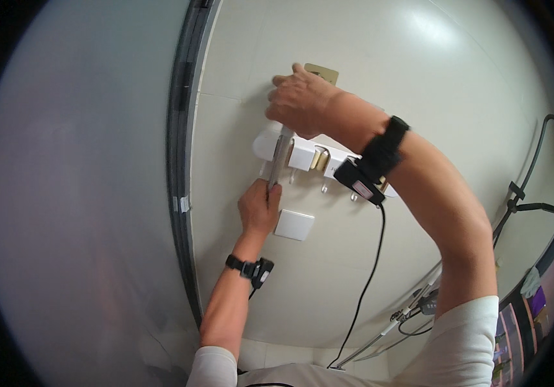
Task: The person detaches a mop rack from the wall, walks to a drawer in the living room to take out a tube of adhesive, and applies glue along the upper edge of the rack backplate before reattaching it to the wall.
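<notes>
My left hand [259, 207] grips the lower end of a slim, greyish translucent object [280, 156], which stands tilted in front of the wall. The object's upper end runs up to my right hand [301, 100], which has its back to me and its fingers curled. Whether those fingers grip it is hidden. Just behind the slim object is a white wall-mounted holder [301, 156] with cup-like compartments, cream-coloured pieces and small hooks [324, 186] below. My right forearm covers part of it.
Above the right hand, a gold-coloured plate [324, 72] is on the wall. A white square wall plate [295, 225] lies below the holder. A dark-framed frosted panel [88, 193] borders the left. At right are a black tubular stand [514, 203] and metal poles [383, 334]. A black cable [369, 285] hangs from the right wrist device.
</notes>
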Action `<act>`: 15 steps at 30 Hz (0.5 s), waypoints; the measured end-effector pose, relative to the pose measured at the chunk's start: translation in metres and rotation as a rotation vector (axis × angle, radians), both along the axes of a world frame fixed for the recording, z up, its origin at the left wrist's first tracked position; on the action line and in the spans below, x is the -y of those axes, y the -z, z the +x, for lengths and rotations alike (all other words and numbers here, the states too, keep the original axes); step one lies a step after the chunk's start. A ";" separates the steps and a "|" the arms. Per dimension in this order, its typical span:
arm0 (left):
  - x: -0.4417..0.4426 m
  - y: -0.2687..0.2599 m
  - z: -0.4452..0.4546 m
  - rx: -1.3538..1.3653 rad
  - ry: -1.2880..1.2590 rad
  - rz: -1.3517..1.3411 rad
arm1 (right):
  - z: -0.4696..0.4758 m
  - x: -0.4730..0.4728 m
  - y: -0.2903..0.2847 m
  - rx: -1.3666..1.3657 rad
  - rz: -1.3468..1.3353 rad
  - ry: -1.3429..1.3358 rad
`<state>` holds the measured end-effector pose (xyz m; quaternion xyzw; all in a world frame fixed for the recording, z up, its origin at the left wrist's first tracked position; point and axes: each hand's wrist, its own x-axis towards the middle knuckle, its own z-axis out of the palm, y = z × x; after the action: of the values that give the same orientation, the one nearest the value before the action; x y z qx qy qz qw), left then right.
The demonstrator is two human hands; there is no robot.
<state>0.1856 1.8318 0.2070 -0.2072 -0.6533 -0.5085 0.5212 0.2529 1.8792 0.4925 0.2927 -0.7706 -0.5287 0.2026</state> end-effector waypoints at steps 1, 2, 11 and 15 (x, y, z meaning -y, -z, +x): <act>0.007 0.001 0.012 0.026 0.049 0.026 | 0.014 0.001 0.004 0.013 -0.008 0.012; 0.014 0.002 0.024 0.056 0.100 0.053 | 0.028 0.002 0.006 -0.083 -0.045 -0.133; -0.009 0.086 0.124 0.030 0.167 -0.033 | 0.125 -0.066 0.066 0.204 -0.935 -0.438; -0.064 0.137 0.153 -0.024 0.335 -0.080 | 0.168 -0.138 0.158 0.232 -1.728 -0.404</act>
<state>0.3390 1.8955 0.0701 -0.3398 -0.6231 -0.5593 0.4284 0.4205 2.0174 0.3341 0.2197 -0.8492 0.3149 0.3626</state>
